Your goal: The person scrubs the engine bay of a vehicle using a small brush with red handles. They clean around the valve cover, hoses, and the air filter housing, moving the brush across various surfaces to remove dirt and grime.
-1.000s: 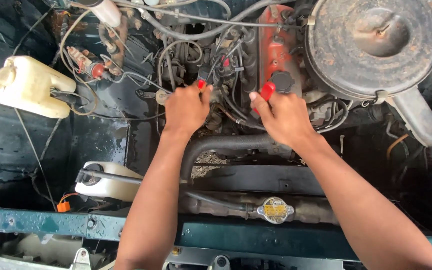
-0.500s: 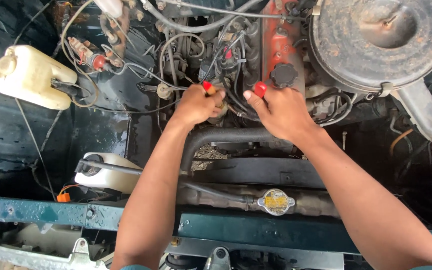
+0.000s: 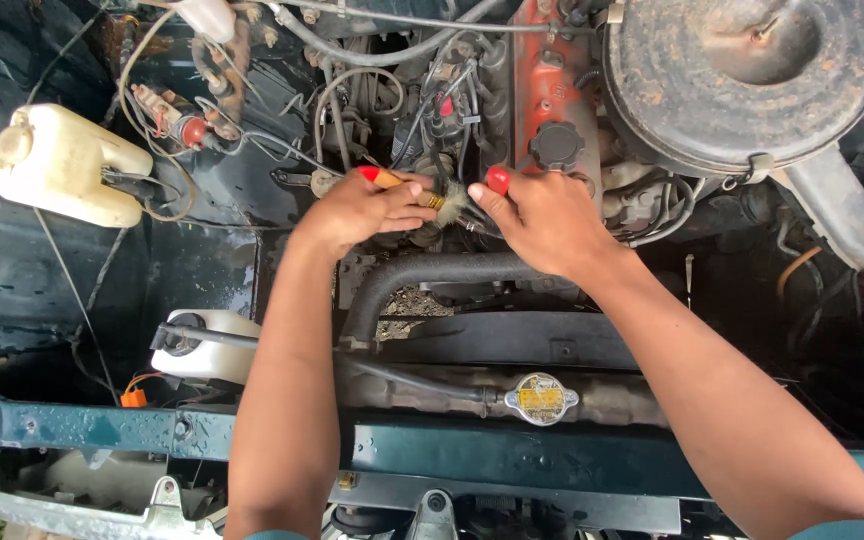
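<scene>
Bristles of a small paintbrush (image 3: pixel 430 196) sit at the centre of the engine bay, fanned out between your two hands just above the black radiator hose (image 3: pixel 422 275). The brush has a red handle tip, a yellowish shaft and a brass-coloured ferrule, and it lies nearly level, pointing right toward the wiring below the red valve cover (image 3: pixel 549 85).

Your left hand (image 3: pixel 362 212) reaches up from the lower edge with the forearm almost straight and the wrist bent slightly right. Its fingers are curled closed around the brush shaft, thumb on top, with the red tip poking out past the knuckles.

Your right hand (image 3: pixel 544 222) comes in from the lower right, forearm slanting up and left. Its fingers are bent and drawn together at the bristle end, touching the tuft or the parts just behind it; you cannot tell whether it pinches anything. A red-painted nail shows at the top of this hand.

Just above your right hand sits the black oil filler cap (image 3: pixel 556 146), and beyond it the round, rusty air cleaner (image 3: pixel 742 80). To the far left a cream plastic reservoir (image 3: pixel 67 165) is mounted on the inner wing. Near your left forearm lies a white washer bottle (image 3: pixel 207 345), and between your forearms the radiator cap (image 3: pixel 541 398) rests on the radiator top.
</scene>
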